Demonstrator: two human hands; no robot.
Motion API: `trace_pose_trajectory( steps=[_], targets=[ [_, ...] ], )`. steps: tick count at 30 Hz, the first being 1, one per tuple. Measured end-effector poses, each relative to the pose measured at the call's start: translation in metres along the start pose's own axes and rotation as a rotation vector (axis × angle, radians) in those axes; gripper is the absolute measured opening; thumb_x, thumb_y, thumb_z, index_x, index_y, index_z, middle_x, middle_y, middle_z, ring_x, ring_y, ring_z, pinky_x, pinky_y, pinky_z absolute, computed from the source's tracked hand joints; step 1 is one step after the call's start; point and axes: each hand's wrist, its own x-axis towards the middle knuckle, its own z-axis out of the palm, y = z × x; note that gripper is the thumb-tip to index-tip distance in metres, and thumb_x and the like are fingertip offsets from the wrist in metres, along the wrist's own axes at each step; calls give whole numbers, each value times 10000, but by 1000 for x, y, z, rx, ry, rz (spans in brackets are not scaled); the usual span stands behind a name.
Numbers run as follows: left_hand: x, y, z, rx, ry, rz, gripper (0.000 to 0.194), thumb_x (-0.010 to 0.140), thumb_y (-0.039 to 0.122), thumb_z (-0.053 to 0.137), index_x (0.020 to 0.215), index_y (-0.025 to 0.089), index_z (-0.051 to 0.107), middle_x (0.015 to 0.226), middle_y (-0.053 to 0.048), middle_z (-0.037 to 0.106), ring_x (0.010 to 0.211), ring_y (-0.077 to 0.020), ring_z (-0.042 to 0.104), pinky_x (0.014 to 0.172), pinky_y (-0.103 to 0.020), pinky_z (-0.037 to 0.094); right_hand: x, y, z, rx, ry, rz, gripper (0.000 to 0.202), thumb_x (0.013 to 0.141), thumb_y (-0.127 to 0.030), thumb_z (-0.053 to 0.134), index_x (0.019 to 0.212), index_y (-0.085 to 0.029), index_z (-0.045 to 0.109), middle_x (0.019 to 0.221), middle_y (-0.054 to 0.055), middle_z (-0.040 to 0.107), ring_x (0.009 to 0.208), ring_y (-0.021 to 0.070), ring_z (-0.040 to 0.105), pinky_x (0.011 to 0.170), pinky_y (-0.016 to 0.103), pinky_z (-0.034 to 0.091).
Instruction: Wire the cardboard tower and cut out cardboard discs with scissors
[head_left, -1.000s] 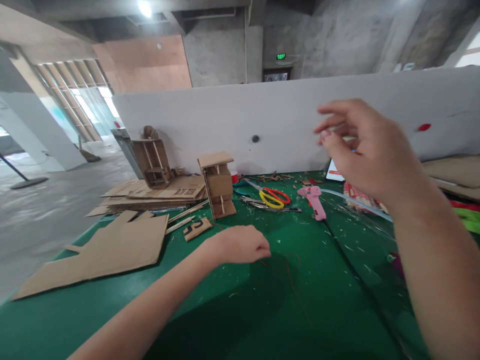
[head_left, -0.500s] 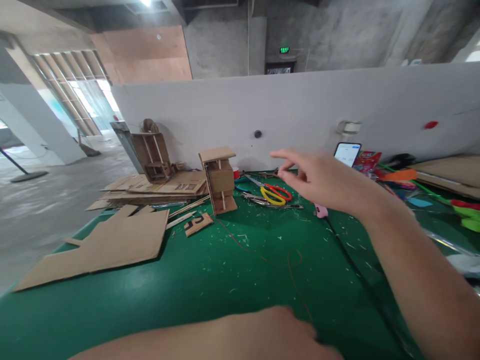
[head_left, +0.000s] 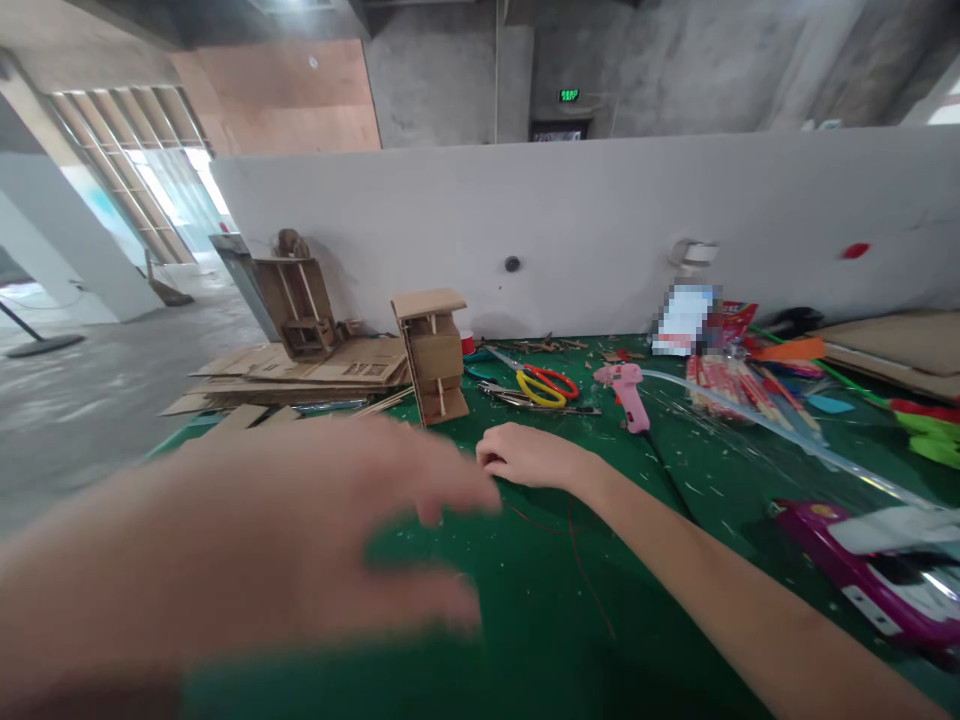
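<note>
My left hand (head_left: 300, 540) is large and motion-blurred in the near left, its thumb and fingers spread apart with nothing between them. Further off, my right hand (head_left: 529, 455) is low over the green table with its fingers curled in. What they close on, if anything, is hidden. A thin red wire (head_left: 577, 565) loops over the table just below the right hand. Beyond the hands stands a small cardboard structure (head_left: 439, 355) with shelves and thin sticks. Scissors with yellow and red handles (head_left: 547, 385) lie to its right, beside several thin metal tools (head_left: 510, 397).
A pink glue gun (head_left: 626, 395) and its black cord lie right of centre, near a phone (head_left: 682, 318) leaning up. A purple device (head_left: 870, 575) sits at the right. Stacked cardboard sheets (head_left: 345, 362) and a second cardboard structure (head_left: 296, 305) stand at the left.
My right hand has dropped left and down to the table, its pointing finger now curled. The left hand has come up from the lower edge and opened, covering the large cardboard piece.
</note>
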Motion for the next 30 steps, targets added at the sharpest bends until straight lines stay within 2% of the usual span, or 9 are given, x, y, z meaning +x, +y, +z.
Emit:
trace_pose_trajectory(
  steps=[2, 5, 8, 11, 14, 20, 24, 27, 30],
  targets=[
    [27, -28, -23, 245, 37, 1, 311, 722, 395, 710, 1028, 351, 671, 848, 28, 693, 721, -174, 648, 635, -297, 522, -3, 0, -6, -13, -34, 38, 177, 854, -197, 495, 892, -166, 665, 954, 76, 664, 817, 172, 602, 684, 267, 420],
    [59, -85, -32, 398, 531, -42, 653, 753, 373, 684, 1332, 213, 429, 1263, -123, 530, 1074, -272, 569, 778, -393, 526, -12, -3, -23, -51, -129, 116, 149, 782, -124, 525, 779, -155, 671, 835, 76, 673, 668, 158, 580, 559, 262, 382],
    [71, -140, -17, 121, 468, -233, 882, 709, 490, 706, 1417, 216, 258, 1453, -190, 302, 1253, -373, 436, 838, -456, 519, -27, -12, -45, -64, -225, 168, 141, 718, -103, 550, 686, -158, 675, 710, 56, 663, 545, 144, 539, 474, 260, 337],
    [72, -167, -4, 59, 450, -244, 893, 683, 492, 723, 1408, 243, 266, 1484, -189, 242, 1302, -405, 368, 903, -505, 482, -44, -27, -68, 82, -307, 57, 132, 763, -230, 573, 739, -199, 699, 709, 13, 668, 554, 135, 547, 469, 251, 352],
    [69, -157, -6, 103, 481, -135, 719, 708, 454, 707, 1328, 239, 414, 1435, -156, 336, 1303, -353, 377, 926, -482, 476, -54, -37, -85, 226, -226, -44, 291, 858, -412, 504, 806, -203, 700, 693, 16, 648, 567, 129, 540, 486, 255, 363],
    [61, -75, -16, 78, 494, 59, 215, 832, 329, 604, 1007, 208, 634, 981, -45, 653, 946, -181, 599, 813, -336, 528, -39, -37, -68, 513, 231, 29, 571, 831, -517, 561, 1302, -215, 446, 1191, 109, 592, 899, 194, 614, 667, 288, 494],
    [56, -34, 3, 235, 165, 144, 334, 779, 279, 642, 1110, 235, 619, 1096, -49, 636, 994, -211, 606, 871, -366, 512, -19, -47, -48, 857, 385, -147, 842, 771, -437, 660, 1450, -315, 177, 1460, 123, 346, 985, 199, 621, 624, 280, 548],
    [56, -29, 8, 269, -50, 145, 372, 786, 307, 628, 1156, 274, 609, 1172, -43, 614, 1080, -242, 579, 892, -382, 510, -20, -62, -42, 708, 316, -194, 399, 935, -347, 411, 1311, -225, 463, 1109, 91, 649, 760, 142, 668, 571, 270, 541],
    [58, -53, -9, 82, 58, 53, 392, 817, 316, 598, 1201, 242, 572, 1092, -55, 647, 995, -205, 620, 862, -351, 529, -43, -87, -34, 254, 212, -201, 308, 914, -293, 412, 980, -220, 703, 692, 49, 697, 569, 156, 641, 502, 305, 500]
  ],
)
